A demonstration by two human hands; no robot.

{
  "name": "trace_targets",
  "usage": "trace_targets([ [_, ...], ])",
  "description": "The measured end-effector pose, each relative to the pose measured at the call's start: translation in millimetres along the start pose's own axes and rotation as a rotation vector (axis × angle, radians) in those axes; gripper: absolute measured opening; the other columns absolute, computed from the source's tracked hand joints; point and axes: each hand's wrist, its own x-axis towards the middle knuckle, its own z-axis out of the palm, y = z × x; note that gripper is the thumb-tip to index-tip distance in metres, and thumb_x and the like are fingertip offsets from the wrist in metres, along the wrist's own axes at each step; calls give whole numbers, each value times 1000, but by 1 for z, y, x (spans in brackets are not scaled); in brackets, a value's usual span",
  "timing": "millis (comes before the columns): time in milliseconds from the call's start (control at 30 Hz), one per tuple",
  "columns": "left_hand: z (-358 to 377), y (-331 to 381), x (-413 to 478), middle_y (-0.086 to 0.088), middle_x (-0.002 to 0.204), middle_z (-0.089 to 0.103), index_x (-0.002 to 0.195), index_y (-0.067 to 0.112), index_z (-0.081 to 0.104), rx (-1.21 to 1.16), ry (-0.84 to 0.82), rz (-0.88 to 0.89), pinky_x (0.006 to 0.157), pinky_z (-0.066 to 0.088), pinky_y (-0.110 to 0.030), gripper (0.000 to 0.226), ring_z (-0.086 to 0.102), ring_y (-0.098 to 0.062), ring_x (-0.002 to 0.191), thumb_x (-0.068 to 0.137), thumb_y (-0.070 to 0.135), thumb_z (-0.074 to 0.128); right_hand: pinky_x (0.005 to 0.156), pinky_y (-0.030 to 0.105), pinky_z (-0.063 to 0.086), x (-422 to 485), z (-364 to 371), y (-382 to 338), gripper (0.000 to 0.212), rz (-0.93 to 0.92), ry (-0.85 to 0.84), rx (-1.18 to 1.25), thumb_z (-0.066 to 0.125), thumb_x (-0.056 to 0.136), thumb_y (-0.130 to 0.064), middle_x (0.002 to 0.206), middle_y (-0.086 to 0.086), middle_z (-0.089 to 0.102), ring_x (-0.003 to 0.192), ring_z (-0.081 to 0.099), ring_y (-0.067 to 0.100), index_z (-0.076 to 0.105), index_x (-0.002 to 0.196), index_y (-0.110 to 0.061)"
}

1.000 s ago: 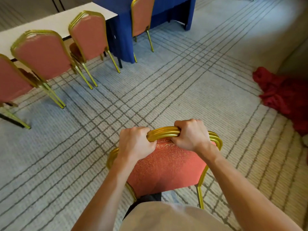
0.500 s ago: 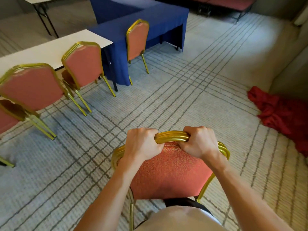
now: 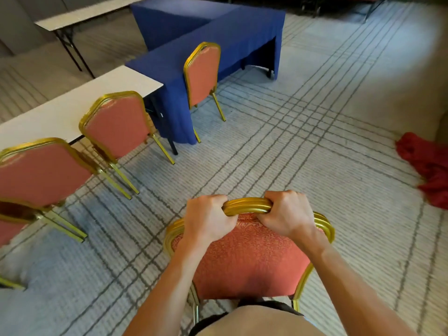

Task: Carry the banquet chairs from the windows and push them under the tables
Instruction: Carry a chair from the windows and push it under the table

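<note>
Pale grey carpet (image 3: pixel 303 154) covers the floor, crossed by bands of thin dark lines. Two blue-draped tables (image 3: pixel 218 27) meet in an L. A white-topped table (image 3: pixel 72 110) butts against the nearer one, and a folding table (image 3: pixel 84 13) on black legs stands beyond, before a grey wall (image 3: pixel 17 25). Gold-framed red chairs (image 3: pixel 202 71) stand along them. A heap of red cloth (image 3: pixel 426 166) lies at the right. Soft light falls on the carpet at the upper right.

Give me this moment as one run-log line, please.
step: carry; left hand: grips chair back; right hand: grips chair back; blue table: ahead
</note>
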Motion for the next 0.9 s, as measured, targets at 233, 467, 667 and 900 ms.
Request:
trace_targets([
  [233, 24, -31, 99, 7, 48, 47, 54, 25, 41, -54, 16, 20, 47, 26, -24, 41, 46, -15, 43, 68, 40, 76, 68, 35, 51, 101, -9, 20, 43, -19, 31, 21, 56, 73, -61, 61, -2, 62, 65, 64, 28, 36, 58, -26],
  [467, 57, -82, 218, 13, 51, 33, 56, 27, 34, -61, -6, 16, 50, 21, -24, 43, 37, -10, 44, 70, 42, 71, 68, 35, 48, 231, -2, 34, 37, -7, 23, -35, 63, 78, -58, 65, -3, 66, 69, 66, 26, 50, 64, -26],
  [667, 89, -129, 328, 6, 50, 50, 57, 26, 34, -86, 5, 62, 52, 25, -25, 43, 52, -19, 46, 65, 42, 73, 61, 30, 31, 347, 3, 46, 40, -23, 51, -24, 63, 73, -54, 56, -4, 59, 62, 62, 27, 40, 58, -25],
  [900, 103, -149, 448, 7, 49, 50, 57, 28, 34, -75, 21, 180, 52, 23, -24, 43, 53, -17, 46, 64, 43, 74, 58, 31, 38, 444, -14, 68, 37, 57, 127, 32, 47, 66, -60, 54, -2, 59, 60, 61, 30, 35, 55, -27],
])
